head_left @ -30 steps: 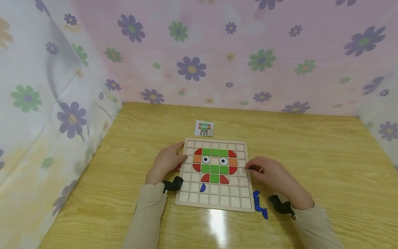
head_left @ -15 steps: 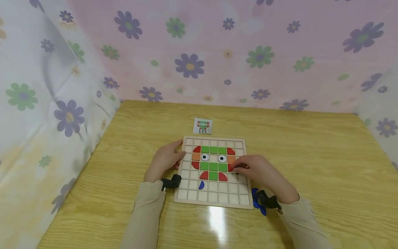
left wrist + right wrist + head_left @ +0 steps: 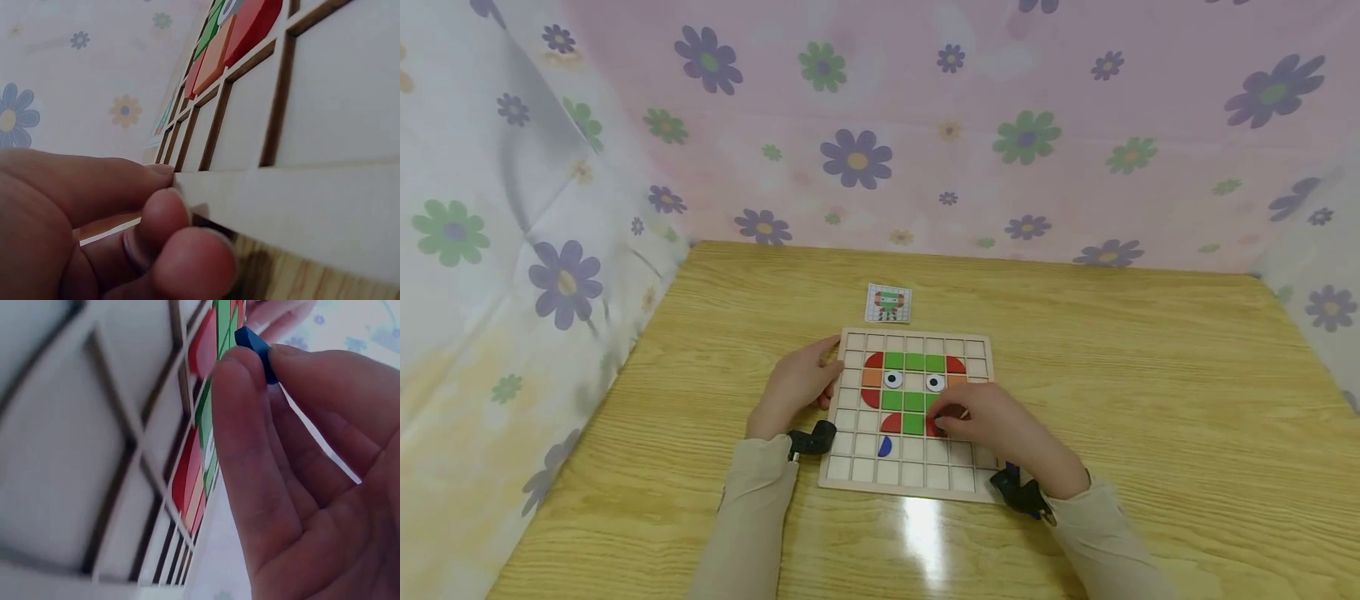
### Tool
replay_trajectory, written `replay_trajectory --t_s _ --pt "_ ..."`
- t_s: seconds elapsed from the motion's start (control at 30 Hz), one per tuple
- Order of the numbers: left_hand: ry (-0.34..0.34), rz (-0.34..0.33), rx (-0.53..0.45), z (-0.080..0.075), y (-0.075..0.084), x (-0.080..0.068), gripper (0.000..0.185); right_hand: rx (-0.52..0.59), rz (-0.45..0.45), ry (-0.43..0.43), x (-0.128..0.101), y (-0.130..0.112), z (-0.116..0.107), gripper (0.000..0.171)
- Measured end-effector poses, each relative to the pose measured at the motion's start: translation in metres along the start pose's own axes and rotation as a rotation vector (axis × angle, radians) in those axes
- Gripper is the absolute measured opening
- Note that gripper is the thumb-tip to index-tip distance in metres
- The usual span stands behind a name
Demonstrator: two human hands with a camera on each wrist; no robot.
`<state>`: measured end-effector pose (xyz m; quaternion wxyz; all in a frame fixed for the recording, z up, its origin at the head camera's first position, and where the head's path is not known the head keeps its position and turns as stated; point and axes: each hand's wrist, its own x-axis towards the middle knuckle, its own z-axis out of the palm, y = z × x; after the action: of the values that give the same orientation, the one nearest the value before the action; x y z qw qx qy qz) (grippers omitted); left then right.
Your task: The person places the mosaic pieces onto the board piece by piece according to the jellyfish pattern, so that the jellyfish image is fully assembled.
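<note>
The board (image 3: 915, 479) is the landmark here, a wooden grid tray sitting on the table (image 3: 1150, 375), with a little figure laid out in its cells: green squares (image 3: 914, 362) across the top and middle, red curved bits at the corners, orange squares at the sides and two round eyes (image 3: 892, 380). The left hand (image 3: 795, 390) is at the board's left edge, and the left wrist view shows the thumb on top of the rim with the fingers (image 3: 187, 256) curled under it, so it's gripping the board itself. The right hand (image 3: 996, 433) is over the lower right part of the board, just below the figure, and it's pinching a small blue piece (image 3: 255, 345) between thumb and fingertips; the right wrist view shows that piece held above the cells, not down in one. Another blue piece, a half-round one (image 3: 886, 447), already sits in a cell near the board's lower left, below the figure. A few more blue bits (image 3: 1011, 472) peek out just off the board's lower right corner, mostly hidden by the right wrist. A small pattern card (image 3: 889, 302) lies on the table just beyond the board's far edge.
</note>
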<state>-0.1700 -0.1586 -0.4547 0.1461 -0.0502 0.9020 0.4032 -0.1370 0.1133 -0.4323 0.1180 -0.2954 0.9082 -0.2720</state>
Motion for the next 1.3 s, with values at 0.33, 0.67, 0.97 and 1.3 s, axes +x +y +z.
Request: replay_trajectory --t_s 0.33,0.67,0.97,1.3 --pt "-0.002 0.002 0.038 -0.001 0.001 0.0 0.05 -0.008 0.009 -0.015 0.005 -0.017 0.013 0.005" --pt "0.027 0.027 0.068 -0.002 0.003 0.001 0.05 0.064 -0.02 -0.028 0.008 -0.035 0.024 0.006" --pt "0.037 0.035 0.084 -0.003 0.002 -0.003 0.05 0.013 -0.076 -0.034 0.007 -0.05 0.043 0.007" --pt "0.025 0.032 0.095 -0.003 0.0 0.001 0.051 0.008 -0.134 -0.022 0.009 -0.054 0.051 0.005"
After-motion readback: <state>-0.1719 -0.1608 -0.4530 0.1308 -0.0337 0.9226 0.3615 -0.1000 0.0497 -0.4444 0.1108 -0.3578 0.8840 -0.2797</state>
